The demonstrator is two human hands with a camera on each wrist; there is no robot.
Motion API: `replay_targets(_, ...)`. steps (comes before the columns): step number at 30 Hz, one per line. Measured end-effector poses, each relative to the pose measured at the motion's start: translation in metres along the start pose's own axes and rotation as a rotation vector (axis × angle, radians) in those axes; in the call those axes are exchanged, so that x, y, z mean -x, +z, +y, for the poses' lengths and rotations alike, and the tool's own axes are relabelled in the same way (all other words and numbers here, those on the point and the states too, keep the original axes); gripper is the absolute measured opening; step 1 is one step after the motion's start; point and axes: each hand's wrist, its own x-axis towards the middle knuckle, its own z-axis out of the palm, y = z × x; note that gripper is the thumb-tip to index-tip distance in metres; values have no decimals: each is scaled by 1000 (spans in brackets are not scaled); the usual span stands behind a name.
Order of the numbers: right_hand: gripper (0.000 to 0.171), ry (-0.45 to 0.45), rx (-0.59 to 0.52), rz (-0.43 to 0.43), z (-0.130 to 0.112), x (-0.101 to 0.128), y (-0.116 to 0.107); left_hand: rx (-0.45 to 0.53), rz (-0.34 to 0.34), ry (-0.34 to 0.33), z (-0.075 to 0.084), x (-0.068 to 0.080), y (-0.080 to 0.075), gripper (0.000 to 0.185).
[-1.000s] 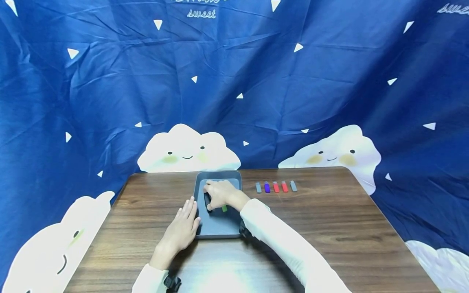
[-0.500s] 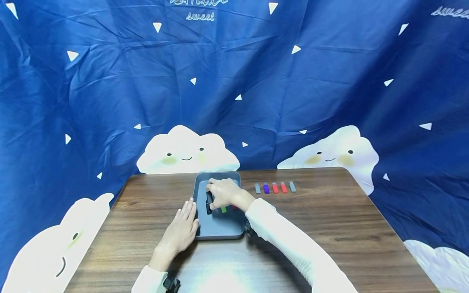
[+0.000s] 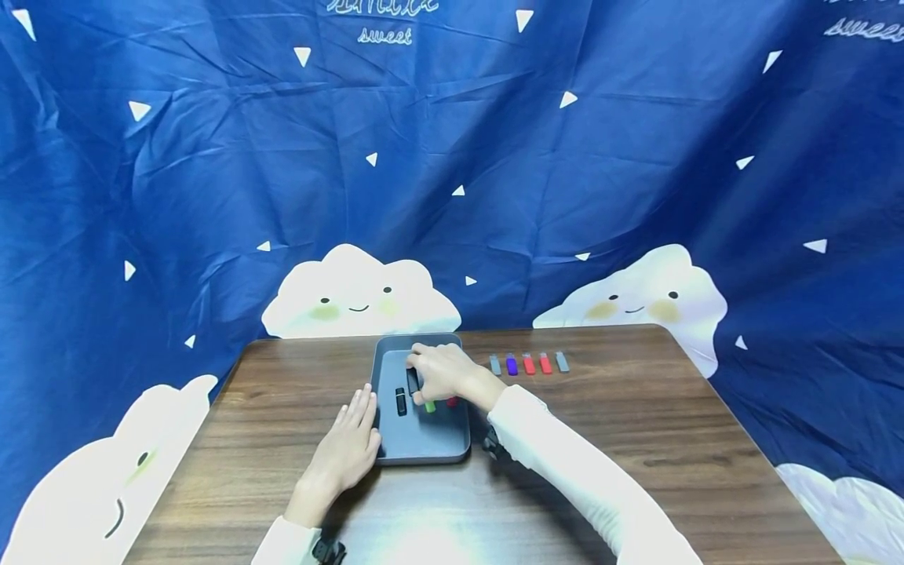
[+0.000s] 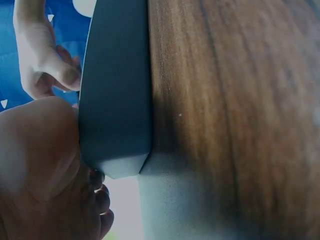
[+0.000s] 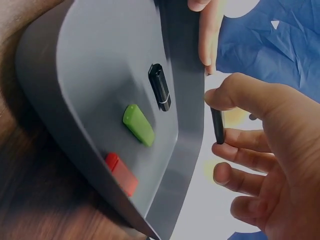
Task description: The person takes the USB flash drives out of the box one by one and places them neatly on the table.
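Black stick pinched between thumb and forefinger of right hand, lifted above grey tray. Inside tray: second black stick, green stick, red stick. Left hand flat, fingers straight, against tray's left edge. Five more sticks lined up on wooden surface, right of tray.

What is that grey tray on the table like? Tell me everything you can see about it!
The grey tray is a dark, smooth rectangle with rounded corners and a low raised rim; it looks like plastic. It lies flat on the wooden table. Inside lie a black stick, a green one and a red one. The left hand rests against its left edge. The right hand hovers over it, pinching another black stick.
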Motion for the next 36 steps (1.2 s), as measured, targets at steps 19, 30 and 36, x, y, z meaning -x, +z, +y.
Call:
replay_targets(19, 59, -7, 13, 60, 16, 25, -4, -21, -8, 7, 0, 0, 0, 60)
replay_targets(30, 58, 32, -17, 71, 27, 39, -12, -35, -28, -6, 0, 1, -1, 60)
replay_targets(36, 58, 58, -41, 83, 34, 44, -15, -64, -33, -6, 2, 1, -2, 59)
